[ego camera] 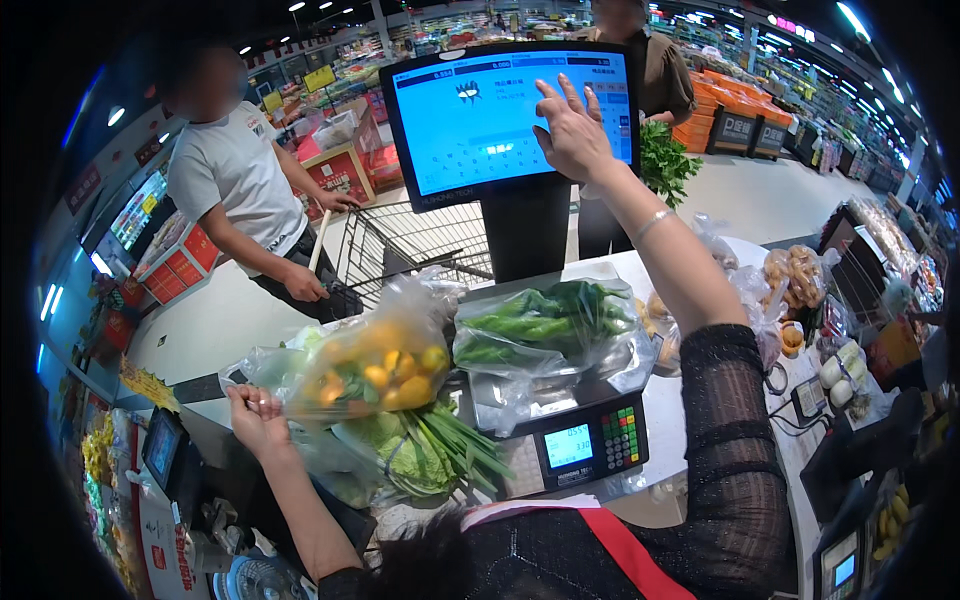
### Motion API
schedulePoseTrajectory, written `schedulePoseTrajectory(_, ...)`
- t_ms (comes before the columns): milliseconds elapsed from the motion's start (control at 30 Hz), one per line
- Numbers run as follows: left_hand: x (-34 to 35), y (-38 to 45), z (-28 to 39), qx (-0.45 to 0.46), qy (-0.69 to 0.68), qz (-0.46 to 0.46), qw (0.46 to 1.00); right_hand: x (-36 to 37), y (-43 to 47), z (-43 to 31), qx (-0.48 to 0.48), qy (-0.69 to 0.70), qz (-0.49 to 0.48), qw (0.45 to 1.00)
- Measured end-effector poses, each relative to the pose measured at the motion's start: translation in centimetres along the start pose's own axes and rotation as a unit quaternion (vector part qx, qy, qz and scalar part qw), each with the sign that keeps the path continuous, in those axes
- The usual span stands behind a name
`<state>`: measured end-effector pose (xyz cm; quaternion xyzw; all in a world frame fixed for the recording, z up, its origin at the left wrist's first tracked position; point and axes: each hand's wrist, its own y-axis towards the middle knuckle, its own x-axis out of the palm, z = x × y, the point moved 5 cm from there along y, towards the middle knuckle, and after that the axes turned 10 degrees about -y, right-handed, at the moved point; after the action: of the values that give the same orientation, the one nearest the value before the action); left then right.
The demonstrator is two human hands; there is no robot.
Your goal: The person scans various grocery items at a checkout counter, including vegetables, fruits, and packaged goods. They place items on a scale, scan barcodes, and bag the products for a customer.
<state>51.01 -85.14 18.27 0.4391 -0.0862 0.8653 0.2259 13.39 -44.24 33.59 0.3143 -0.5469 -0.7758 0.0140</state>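
Note:
My right hand (pixel 574 127) is raised in front of the upright touchscreen (pixel 480 112) of a weighing scale, fingers spread and nothing in it. Below, a clear plastic bag of long green peppers (pixel 540 322) lies on the scale's metal pan (pixel 480 397). The scale's keypad and lit display (pixel 568 445) face me. My left hand (pixel 259 420) has its fingers curled at the edge of a clear plastic bag of orange and yellow fruit (pixel 382 375), left of the pan. Whether the fingers pinch the plastic is not clear. Leafy greens (pixel 420 450) lie just below that bag.
Across the counter a person (pixel 240 172) in a white shirt stands by a wire shopping cart (pixel 412 232). Another person (pixel 667 75) stands behind the screen near leafy greens (pixel 664 161). Bagged produce (pixel 795 277) and cables lie on the counter at right. A small screen (pixel 161 450) stands at left.

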Motion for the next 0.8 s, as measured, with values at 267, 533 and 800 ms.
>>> schedulePoseTrajectory(267,4.6,5.7,2.5,-0.03,-0.063,-0.12,0.99,-4.4,-21.4,4.3,0.161,0.252,-0.006,0.954)
schedulePoseTrajectory(533,10.6,8.1,9.6,-0.165,-0.051,-0.406,0.898,-0.9,-52.8,1.6,0.554,0.352,-0.238,0.716)
schedulePoseTrajectory(800,4.6,5.0,13.0,-0.134,-0.076,-0.372,0.915,-0.3,-54.0,1.1,0.506,0.295,-0.129,0.8)
